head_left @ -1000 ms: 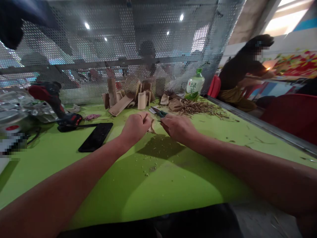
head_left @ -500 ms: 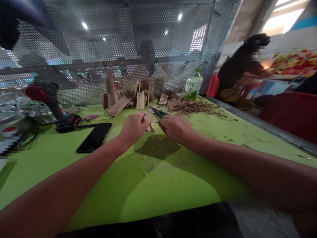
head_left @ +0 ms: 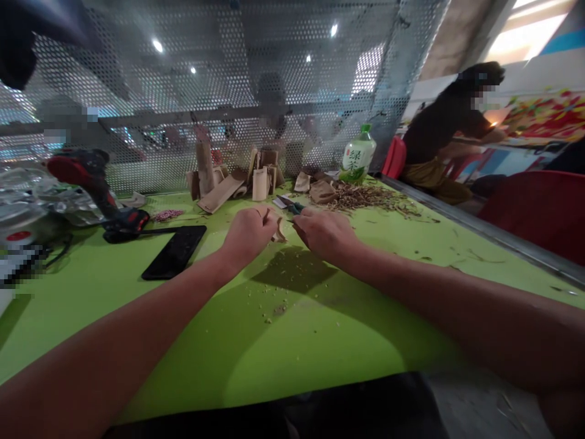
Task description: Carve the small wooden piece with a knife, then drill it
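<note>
The left hand [head_left: 248, 236] is curling closed, pinching a small, pale, curved piece of wood or bamboo [head_left: 280, 230], which is sticking out toward the right hand [head_left: 328, 236] above the lime-green surface [head_left: 274, 360]. That grip is probably steadying the piece while leaving its free end reachable. The right hand's fingers are pressing together close by; whatever they may be pinching is hiding from view. Both forearms are reaching inward, likely bringing the fingers together for close control. Dark-jawed pliers with teal handles [head_left: 295, 208] are lying just beyond the right hand, perhaps for easy reach. The red-and-black cordless drill [head_left: 94, 183] is standing on its broad base, probably for stability.

A pale green plastic bottle with a green cap [head_left: 359, 158] is standing upright at the back; its fill level is not showing clearly. The round metallic container with a red mark [head_left: 34, 222] is sitting at the left, its contents not showing.
</note>
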A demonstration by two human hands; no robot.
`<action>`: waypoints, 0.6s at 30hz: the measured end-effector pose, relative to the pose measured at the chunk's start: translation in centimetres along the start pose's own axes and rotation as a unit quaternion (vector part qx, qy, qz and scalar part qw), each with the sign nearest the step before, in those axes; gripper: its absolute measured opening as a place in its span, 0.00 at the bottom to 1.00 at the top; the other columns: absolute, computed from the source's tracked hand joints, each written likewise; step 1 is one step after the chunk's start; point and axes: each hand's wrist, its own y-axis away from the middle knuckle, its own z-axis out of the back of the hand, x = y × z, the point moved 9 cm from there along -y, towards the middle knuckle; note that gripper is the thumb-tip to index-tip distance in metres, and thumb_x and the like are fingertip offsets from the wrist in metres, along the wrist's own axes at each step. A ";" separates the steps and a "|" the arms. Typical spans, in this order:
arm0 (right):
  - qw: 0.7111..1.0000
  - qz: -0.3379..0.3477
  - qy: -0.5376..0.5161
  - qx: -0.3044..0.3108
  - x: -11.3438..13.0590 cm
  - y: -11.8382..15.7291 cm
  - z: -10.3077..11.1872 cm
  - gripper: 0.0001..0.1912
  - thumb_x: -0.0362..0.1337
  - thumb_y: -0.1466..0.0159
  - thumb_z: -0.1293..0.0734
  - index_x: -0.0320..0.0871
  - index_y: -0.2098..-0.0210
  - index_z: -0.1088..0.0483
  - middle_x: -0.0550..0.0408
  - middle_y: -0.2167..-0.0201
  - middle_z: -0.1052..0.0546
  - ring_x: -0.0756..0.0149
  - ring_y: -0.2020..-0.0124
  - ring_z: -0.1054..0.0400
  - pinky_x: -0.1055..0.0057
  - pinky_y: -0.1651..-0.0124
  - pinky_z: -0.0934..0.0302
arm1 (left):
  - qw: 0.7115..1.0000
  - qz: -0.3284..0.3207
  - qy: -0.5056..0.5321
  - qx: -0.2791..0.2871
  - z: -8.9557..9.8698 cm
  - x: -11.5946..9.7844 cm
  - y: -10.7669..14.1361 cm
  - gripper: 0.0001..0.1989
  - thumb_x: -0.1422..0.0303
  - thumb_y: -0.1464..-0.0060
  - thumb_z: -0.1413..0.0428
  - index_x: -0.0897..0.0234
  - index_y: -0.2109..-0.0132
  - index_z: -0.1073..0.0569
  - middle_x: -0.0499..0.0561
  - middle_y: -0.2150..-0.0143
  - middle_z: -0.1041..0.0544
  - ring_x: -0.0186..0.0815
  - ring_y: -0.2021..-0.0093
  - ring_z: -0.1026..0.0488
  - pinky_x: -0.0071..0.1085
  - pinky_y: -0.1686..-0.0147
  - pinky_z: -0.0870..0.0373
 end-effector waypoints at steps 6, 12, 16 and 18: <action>0.996 0.056 0.011 0.075 1.8 0.3 -1.2 0.14 0.30 0.31 0.44 0.40 0.60 0.27 0.50 0.69 0.25 0.70 0.76 0.38 0.72 0.75 0.55 | 0.999 0.036 0.016 0.012 0.2 0.5 -0.1 0.11 0.70 0.48 0.52 0.69 0.70 0.26 0.48 0.78 0.33 0.31 0.75 0.41 0.28 0.74 0.45; 1.000 0.005 0.016 0.023 0.0 -0.1 0.4 0.18 0.36 0.29 0.47 0.40 0.62 0.27 0.50 0.67 0.25 0.71 0.76 0.40 0.70 0.74 0.57 | 0.999 0.042 0.018 0.025 0.0 0.6 -0.1 0.10 0.69 0.49 0.51 0.69 0.69 0.26 0.49 0.77 0.32 0.32 0.75 0.40 0.29 0.73 0.45; 1.000 0.013 0.001 0.016 0.0 -0.2 0.2 0.16 0.33 0.30 0.45 0.39 0.63 0.26 0.49 0.68 0.25 0.71 0.76 0.40 0.70 0.74 0.57 | 0.999 0.024 0.013 0.017 0.0 0.3 -0.1 0.11 0.70 0.48 0.51 0.69 0.69 0.25 0.48 0.77 0.33 0.32 0.76 0.41 0.29 0.73 0.45; 0.999 0.026 0.001 0.031 0.5 -0.2 -0.2 0.15 0.32 0.31 0.44 0.39 0.62 0.26 0.49 0.67 0.24 0.71 0.76 0.40 0.71 0.74 0.57 | 0.999 0.028 0.015 0.017 0.0 0.4 -0.1 0.12 0.69 0.48 0.51 0.70 0.68 0.24 0.48 0.78 0.34 0.31 0.76 0.42 0.29 0.74 0.45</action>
